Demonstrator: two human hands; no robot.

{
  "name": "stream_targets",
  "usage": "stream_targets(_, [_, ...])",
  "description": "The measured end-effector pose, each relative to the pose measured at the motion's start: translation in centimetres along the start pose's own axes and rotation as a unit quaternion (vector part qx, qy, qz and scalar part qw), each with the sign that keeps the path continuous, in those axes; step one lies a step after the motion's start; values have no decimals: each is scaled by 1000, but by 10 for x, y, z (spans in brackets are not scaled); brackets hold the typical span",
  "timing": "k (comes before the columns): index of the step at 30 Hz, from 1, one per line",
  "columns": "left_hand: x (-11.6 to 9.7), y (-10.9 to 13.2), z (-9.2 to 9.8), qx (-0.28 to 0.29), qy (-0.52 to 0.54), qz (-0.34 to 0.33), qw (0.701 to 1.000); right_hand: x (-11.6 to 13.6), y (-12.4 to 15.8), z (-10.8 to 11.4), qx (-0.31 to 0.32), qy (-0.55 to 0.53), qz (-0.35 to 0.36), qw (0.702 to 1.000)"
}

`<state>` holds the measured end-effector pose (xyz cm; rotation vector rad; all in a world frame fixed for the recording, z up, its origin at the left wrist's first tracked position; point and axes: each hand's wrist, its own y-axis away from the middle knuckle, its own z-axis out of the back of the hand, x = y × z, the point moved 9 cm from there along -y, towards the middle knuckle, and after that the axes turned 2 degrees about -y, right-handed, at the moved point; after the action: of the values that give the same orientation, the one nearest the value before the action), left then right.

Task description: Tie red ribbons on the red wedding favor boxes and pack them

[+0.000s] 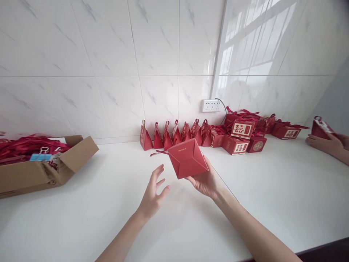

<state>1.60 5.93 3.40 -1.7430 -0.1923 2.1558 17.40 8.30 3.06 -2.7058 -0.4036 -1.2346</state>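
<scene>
Red box [188,158] gripped in the right hand [205,182], left hand [152,194] held apart

Nearest, over the white counter [177,229], the left hand holds nothing; its fingers are spread and its thumb stands apart, just left of and below the grip. The right hand is clamped on the red box from its lower right side, turning a face with folded, crossing seams and small pale lettering toward the camera. A dark red ribbon [159,152] juts out at the box's upper left; whether it belongs to it I cannot tell.

Well left of the grip lies a cardboard carton [23,176] full of red ribbon material [19,147]. Directly behind the grip stands a row of pointed red boxes [177,137] with looped tops. Right of and beyond it, cube-like red boxes [242,129] are piled; farther right, another person's hand [325,145] holds a red piece [319,131]. Behind, a socket panel [211,106] sits on the tiled wall [158,43].
</scene>
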Motion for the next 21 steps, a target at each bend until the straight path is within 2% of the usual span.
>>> stream_targets(2, [1, -3, 7, -32, 8, 2, 999, 6, 0, 1, -2, 89, 51, 995])
stream_targets(3, [2, -4, 14, -64, 15, 6, 998, 13, 2, 1, -2, 154, 100, 983])
stream_targets(4, [3, -5, 24, -105, 24, 10, 994, 21, 5, -2, 0, 232, 162, 959])
stream_targets(5, [3, -5, 34, -149, 35, 13, 988, 29, 10, -8, 8, 316, 229, 921])
stream_targets(7, [0, -3, 49, -217, 52, 7, 975, 37, 23, -24, 34, 467, 342, 814])
stream_targets(9, [-7, -1, 55, -237, 56, -15, 970, 34, 32, -37, 64, 565, 400, 719])
stream_targets(11, [-15, -1, 51, -217, 46, -40, 974, 29, 35, -42, 80, 611, 412, 671])
stream_targets(13, [-20, -1, 42, -186, 38, -51, 980, 24, 35, -44, 92, 632, 404, 655])
stream_targets(18, [-10, -2, 30, -154, 5, -5, 988, 19, 35, -49, 116, 628, 405, 654])
stream_targets(21, [-17, -1, 33, -157, -43, -44, 986, 17, 34, -48, 122, 628, 404, 654])
